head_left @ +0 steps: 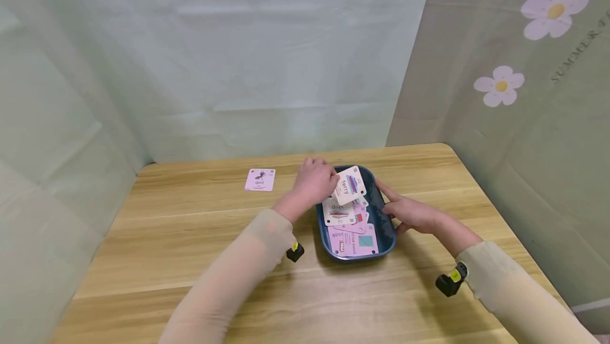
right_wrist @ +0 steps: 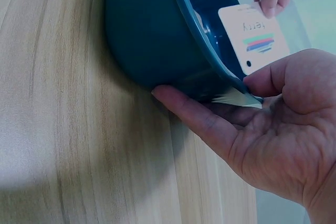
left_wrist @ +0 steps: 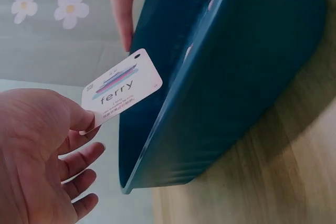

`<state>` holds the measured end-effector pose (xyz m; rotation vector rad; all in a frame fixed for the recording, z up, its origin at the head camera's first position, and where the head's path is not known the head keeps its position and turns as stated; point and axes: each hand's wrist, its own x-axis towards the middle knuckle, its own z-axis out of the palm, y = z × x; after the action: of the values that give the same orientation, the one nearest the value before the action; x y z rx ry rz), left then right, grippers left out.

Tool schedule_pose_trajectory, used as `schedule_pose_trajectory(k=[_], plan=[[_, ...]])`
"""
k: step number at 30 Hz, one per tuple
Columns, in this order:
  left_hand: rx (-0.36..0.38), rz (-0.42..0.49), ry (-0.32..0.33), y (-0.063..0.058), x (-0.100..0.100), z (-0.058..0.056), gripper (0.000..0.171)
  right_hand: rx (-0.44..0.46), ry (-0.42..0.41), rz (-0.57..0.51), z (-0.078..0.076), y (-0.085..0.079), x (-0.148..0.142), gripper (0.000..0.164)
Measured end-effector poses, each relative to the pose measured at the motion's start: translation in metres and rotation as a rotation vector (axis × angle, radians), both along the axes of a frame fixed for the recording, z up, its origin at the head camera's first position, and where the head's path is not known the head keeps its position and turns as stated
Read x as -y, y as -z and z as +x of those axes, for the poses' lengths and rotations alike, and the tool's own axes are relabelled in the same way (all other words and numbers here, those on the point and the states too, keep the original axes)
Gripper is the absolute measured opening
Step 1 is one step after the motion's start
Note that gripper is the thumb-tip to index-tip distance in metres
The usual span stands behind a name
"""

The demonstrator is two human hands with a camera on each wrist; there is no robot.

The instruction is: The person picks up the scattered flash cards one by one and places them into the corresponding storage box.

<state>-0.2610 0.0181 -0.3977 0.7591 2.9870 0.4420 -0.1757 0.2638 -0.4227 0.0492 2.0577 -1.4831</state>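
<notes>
My left hand [head_left: 314,181] pinches a white flashcard [head_left: 350,185] marked "ferry" by its edge, between thumb and fingers. The card hangs tilted over the far part of a dark blue basin [head_left: 387,235]. Inside the basin lie a white "ship" card [head_left: 339,213] and several pink cards [head_left: 352,241], partly overlapping. On the basin's right side, my right hand [head_left: 412,213] grips the rim, thumb at the top edge and fingers along the outer wall, as the right wrist view shows [right_wrist: 283,124].
A pink "ant" card [head_left: 260,180] lies face up on the wooden table [head_left: 190,238], left of the basin. Pale curtains [head_left: 267,69] hang behind and beside the table. Small black cameras [head_left: 295,252] are strapped at both wrists.
</notes>
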Motion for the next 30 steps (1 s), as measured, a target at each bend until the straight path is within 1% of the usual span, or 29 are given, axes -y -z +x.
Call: schedule_pose_trajectory(k=[4, 8, 12, 17, 22, 30], plan=[[-0.004, -0.02, -0.009, 0.005, -0.003, 0.001, 0.032, -0.003, -0.001, 0.001, 0.0, 0.0, 0.0, 0.081], [-0.024, -0.041, -0.01, 0.009, -0.006, 0.002, 0.032, -0.003, 0.0, -0.001, 0.0, -0.001, 0.0, 0.081], [-0.044, -0.039, -0.003, 0.012, -0.009, 0.002, 0.03, -0.001, -0.004, -0.002, 0.0, -0.001, -0.001, 0.081], [-0.063, -0.064, 0.022, 0.016, -0.011, 0.001, 0.029, 0.003, -0.002, -0.006, 0.001, -0.002, -0.002, 0.08], [-0.053, -0.092, 0.044, 0.019, -0.011, 0.001, 0.026, 0.001, -0.006, 0.002, 0.001, -0.003, -0.002, 0.08], [-0.031, -0.074, 0.043, 0.02, -0.011, 0.001, 0.024, -0.006, -0.016, 0.002, 0.001, -0.002, -0.003, 0.081]])
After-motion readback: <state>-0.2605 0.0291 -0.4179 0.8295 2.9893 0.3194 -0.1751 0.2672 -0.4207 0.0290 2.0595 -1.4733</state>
